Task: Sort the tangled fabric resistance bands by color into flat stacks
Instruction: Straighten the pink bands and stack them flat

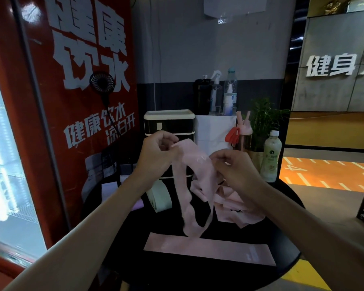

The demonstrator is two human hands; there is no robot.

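both hands pinch one pink hanging band (189, 185): your left hand (159, 149) lifts its top edge and your right hand (236, 171) nips it a bit lower. the rest dangles twisted over the table (286, 238). a flat band (208, 250), also pink, lies smooth at the near edge. a green band (159, 196) sits folded by your left arm, with a purple band (138, 205) just beside it. the pink heap (237, 206) under your right wrist looks knotted, so i'd say you're roughly midway.

Purple band (138, 205) mostly behind forearm (105, 208); wall sign (332, 65) cut at edge.
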